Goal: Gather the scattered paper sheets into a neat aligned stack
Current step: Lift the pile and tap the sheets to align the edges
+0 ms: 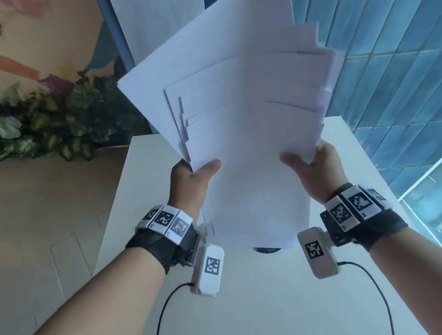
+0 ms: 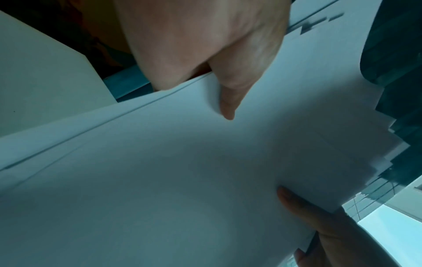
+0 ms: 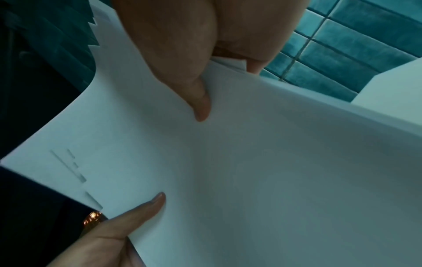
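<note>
Paper sheets (image 1: 241, 141), fanned and uneven, fill the frame's centre, held up above a white table (image 1: 265, 318) beside blue tiled wall (image 1: 398, 54) at right. Left hand (image 1: 190, 183) and right hand (image 1: 317, 167) each pinch a side edge, thumb on front.

Bright daylit head view, edges warped; wrist views dim, teal-tinted, blurred.
</note>
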